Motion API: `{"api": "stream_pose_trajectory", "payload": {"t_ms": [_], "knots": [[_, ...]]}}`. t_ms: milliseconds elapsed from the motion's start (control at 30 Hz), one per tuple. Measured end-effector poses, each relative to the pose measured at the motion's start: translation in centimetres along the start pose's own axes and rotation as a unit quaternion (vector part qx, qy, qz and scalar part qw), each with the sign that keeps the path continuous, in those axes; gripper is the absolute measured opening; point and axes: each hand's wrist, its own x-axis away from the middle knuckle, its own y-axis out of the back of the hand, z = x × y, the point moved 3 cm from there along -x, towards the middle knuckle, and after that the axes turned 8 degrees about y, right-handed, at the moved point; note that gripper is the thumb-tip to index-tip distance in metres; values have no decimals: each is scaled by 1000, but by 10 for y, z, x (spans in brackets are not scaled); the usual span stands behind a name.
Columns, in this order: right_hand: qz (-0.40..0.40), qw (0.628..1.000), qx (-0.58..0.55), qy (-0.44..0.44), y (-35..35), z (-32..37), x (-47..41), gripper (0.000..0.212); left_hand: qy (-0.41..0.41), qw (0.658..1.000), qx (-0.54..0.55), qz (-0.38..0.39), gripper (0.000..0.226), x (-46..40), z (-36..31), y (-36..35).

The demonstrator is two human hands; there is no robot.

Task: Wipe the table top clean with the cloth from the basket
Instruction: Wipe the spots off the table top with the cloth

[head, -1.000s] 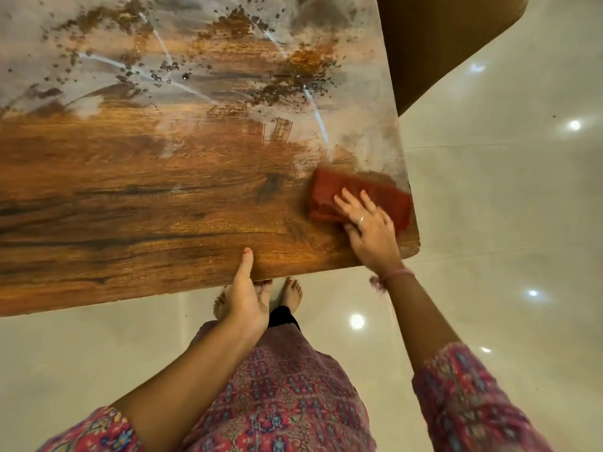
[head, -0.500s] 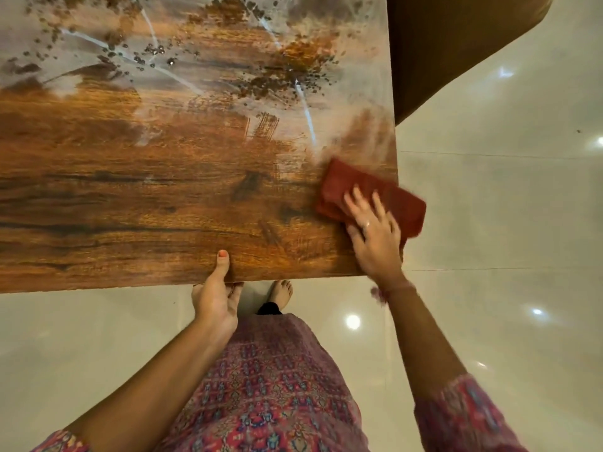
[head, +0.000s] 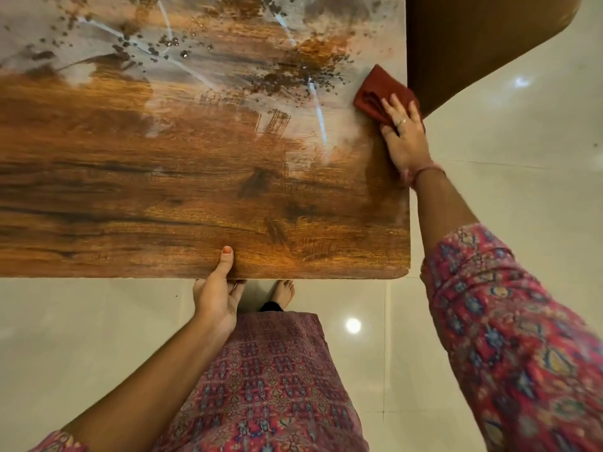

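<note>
Head view:
Cloth: a red cloth is laid flat on the desk, at its right edge near the far end.
Right hand: the right hand is pressed on the cloth with fingers straight and spread, released rather than clenched.
Left hand: the left hand is held at the near desk edge, thumb on top, fingers curled under, grasping the edge.
Desk surface: pale smears and dark specks are seen across the far part.
Floor: glossy pale tiles.
</note>
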Motion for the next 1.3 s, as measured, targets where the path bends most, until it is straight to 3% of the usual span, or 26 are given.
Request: {"api": "stream_pose_trajectory", "payload": {"t_ms": [167, 333, 433, 633, 733, 833, 933, 1033, 1100, 1167, 1300], "knots": [[-2, 999, 41, 1, -21, 25, 45, 51, 9, 1000, 3, 4, 25, -5, 1, 3], [106, 988, 62, 98, -54, 66, 197, 55, 14, 1000, 3, 7, 32, -6, 2, 2], [157, 971, 102, 152, -63, 77, 230, 51, 17, 1000, 8, 5, 30, -3, 2, 0], [167, 954, 148, 199, -49, 71, 114, 51, 26, 1000, 7, 10, 40, -5, 0, 0], [125, 963, 183, 153, -36, 66, 27, 51, 25, 1000, 2, 14, 38, -5, 0, 2], [78, 977, 192, 51, -25, 61, -43, 52, 24, 1000, 7, 11, 36, -6, 0, 4], [34, 984, 174, 9, -41, 83, -44, 54, 30, 999, 23, 17, 40, -7, -1, 4], [88, 970, 166, 151, -87, 132, 31, 56, 34, 999, 35, 13, 52, -9, -1, 4], [160, 936, 157, 273, -118, 158, 104, 56, 34, 999, 37, 6, 51, -9, -1, 3], [218, 904, 147, 338, -129, 164, 145, 55, 36, 999, 39, 4, 47, -9, 0, 2], [273, 871, 118, 390, -109, 148, 100, 55, 39, 998, 40, 15, 52, -8, -1, 2]]}}
